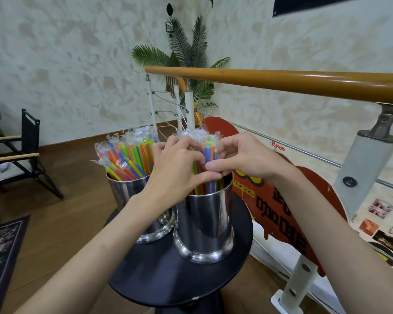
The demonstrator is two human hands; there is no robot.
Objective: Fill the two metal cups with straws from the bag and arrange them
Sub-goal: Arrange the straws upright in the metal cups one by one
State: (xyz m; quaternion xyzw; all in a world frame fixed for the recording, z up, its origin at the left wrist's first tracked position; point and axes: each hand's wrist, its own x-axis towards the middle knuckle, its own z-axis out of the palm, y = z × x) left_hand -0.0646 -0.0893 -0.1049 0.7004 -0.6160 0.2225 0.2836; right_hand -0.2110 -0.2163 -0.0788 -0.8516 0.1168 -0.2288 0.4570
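On the small round black bench (168, 279) stand two metal cups, touching; the left cup (132, 196) is already full of wrapped coloured straws (127, 155). Both hands meet over the right cup (205, 223), likely bunching its straws (210, 152) upright so they sit evenly. The left hand (179, 168) curls its grip round the bundle from the near side; the right hand (245, 158) pinches straws at the rim, wrist bent inward. No bag is in view
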